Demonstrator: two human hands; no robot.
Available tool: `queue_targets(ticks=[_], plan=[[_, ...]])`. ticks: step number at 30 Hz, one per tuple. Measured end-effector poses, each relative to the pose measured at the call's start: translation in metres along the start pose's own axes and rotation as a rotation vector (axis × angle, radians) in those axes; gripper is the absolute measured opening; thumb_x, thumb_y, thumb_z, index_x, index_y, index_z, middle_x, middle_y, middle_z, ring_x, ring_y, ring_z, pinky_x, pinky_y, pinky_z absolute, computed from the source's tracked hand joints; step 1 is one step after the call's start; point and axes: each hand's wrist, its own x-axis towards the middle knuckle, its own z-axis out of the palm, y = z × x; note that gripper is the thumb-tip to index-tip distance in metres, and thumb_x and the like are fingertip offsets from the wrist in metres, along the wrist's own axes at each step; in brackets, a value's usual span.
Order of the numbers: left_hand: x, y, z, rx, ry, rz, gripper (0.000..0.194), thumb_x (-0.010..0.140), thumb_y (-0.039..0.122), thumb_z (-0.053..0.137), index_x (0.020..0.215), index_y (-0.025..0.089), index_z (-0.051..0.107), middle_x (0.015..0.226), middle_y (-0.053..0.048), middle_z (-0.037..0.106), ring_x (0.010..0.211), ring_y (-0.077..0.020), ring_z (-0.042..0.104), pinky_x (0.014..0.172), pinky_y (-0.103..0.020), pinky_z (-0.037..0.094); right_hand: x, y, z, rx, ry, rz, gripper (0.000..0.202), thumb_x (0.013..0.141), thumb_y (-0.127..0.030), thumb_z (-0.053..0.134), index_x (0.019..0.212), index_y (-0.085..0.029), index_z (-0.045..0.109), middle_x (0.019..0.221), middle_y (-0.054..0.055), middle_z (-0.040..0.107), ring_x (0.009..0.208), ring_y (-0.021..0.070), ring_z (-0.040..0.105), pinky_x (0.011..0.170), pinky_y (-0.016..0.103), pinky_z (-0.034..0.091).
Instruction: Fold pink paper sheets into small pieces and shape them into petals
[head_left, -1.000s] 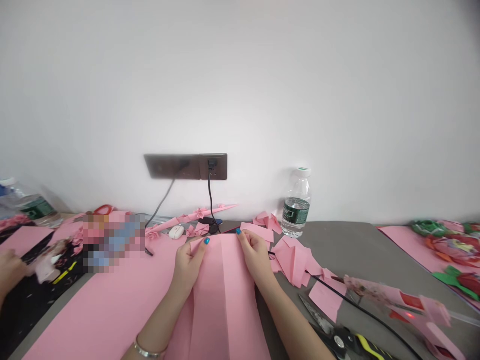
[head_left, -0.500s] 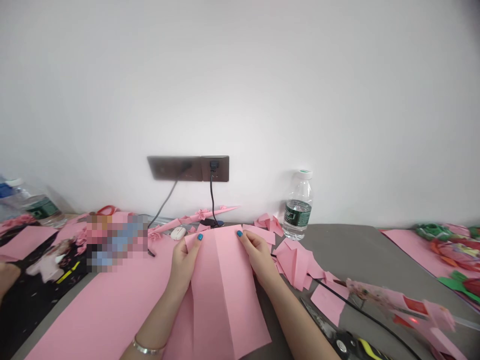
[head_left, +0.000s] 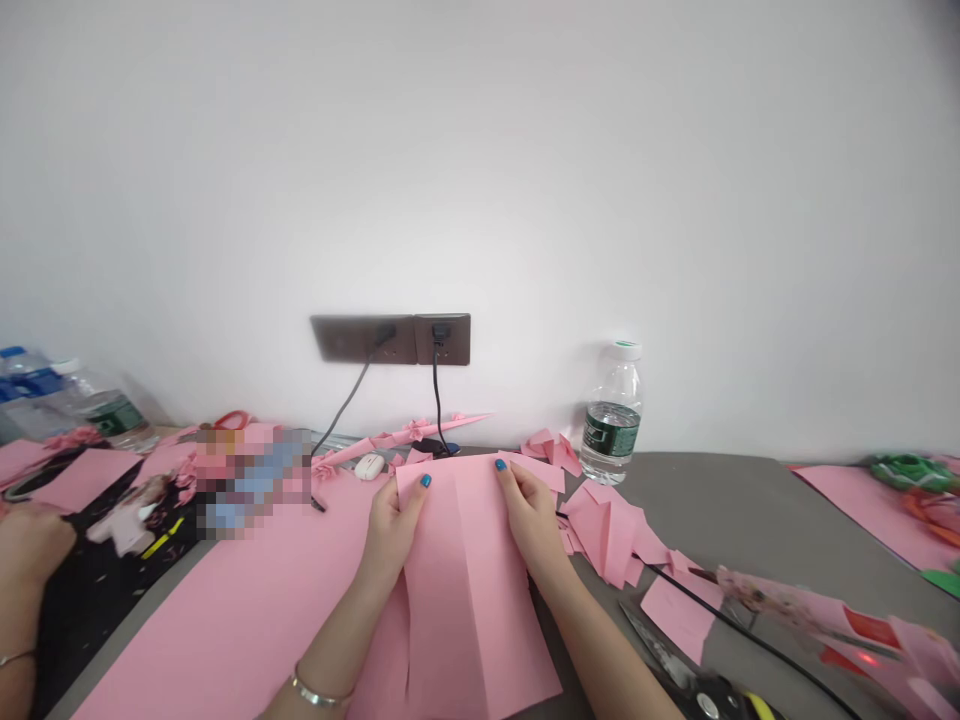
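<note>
A pink paper sheet (head_left: pixel 465 580) with a lengthwise crease is held up in front of me. My left hand (head_left: pixel 391 520) pinches its upper left corner, thumb on the near face. At the upper right corner, my right hand (head_left: pixel 531 510) grips it the same way, fingers behind the sheet. A larger pink sheet (head_left: pixel 247 590) lies flat on the table under my left forearm. Right of my right hand rests a heap of folded pink paper pieces (head_left: pixel 606 530). Scissors (head_left: pixel 667 660) with black and yellow handles lie beside my right forearm.
A water bottle (head_left: pixel 611 415) stands by the wall. A glue gun (head_left: pixel 840 625) with a lit red light and a black cord lies at right. At far left is another person's hand (head_left: pixel 30 550). A white earbud case (head_left: pixel 369 466) sits behind my left hand.
The whole view has shifted, so things appear slightly further right. Both hands keep hold of the creased sheet. The other person's hand at far left shows more.
</note>
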Motion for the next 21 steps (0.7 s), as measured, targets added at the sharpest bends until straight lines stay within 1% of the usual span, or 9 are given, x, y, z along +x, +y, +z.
queue_targets(ticks=[3,7,12,16,21], plan=[[-0.0011,0.0005,0.0010,0.026,0.030,0.047,0.031,0.080,0.047,0.065,0.083,0.016,0.068,0.077,-0.003,0.070,0.076,-0.0194,0.062,0.061,-0.023,0.046,0.0006,0.0002,-0.0002,0.000,0.022,-0.010,0.040,0.083,-0.052,0.049,0.061,-0.021,0.040,0.064,-0.002,0.032,0.062,0.0138,0.030,0.054,0.025,0.026],[-0.0026,0.0010,0.0026,0.005,0.065,0.063,0.028,0.076,0.045,0.070,0.075,0.017,0.065,0.066,-0.002,0.066,0.078,-0.0211,0.062,0.063,-0.024,0.046,-0.0003,-0.0004,-0.0004,0.002,0.025,-0.028,0.039,0.084,-0.052,0.049,0.062,-0.020,0.043,0.064,-0.002,0.031,0.062,0.0140,0.029,0.054,0.025,0.026],[-0.0040,0.0019,0.0039,-0.009,0.073,0.057,0.027,0.075,0.046,0.071,0.074,0.019,0.065,0.062,-0.001,0.064,0.072,-0.0208,0.061,0.062,-0.025,0.046,-0.0015,-0.0013,-0.0019,-0.018,0.042,-0.019,0.043,0.082,-0.056,0.050,0.060,-0.022,0.036,0.062,-0.002,0.028,0.060,0.0140,0.026,0.052,0.025,0.026],[-0.0045,0.0027,0.0040,0.005,0.081,0.055,0.030,0.074,0.048,0.070,0.076,0.018,0.066,0.065,-0.001,0.066,0.068,-0.0198,0.060,0.058,-0.025,0.045,-0.0016,-0.0002,-0.0025,-0.027,0.048,-0.008,0.043,0.081,-0.057,0.051,0.060,-0.022,0.040,0.062,-0.001,0.032,0.061,0.0152,0.029,0.053,0.025,0.028],[-0.0051,0.0025,0.0032,0.040,0.089,0.068,0.031,0.074,0.049,0.070,0.075,0.019,0.067,0.063,-0.001,0.065,0.066,-0.0195,0.060,0.056,-0.025,0.046,-0.0007,0.0043,-0.0019,0.026,0.049,0.024,0.042,0.081,-0.056,0.053,0.061,-0.021,0.044,0.061,-0.002,0.037,0.061,0.0154,0.033,0.055,0.025,0.030]])
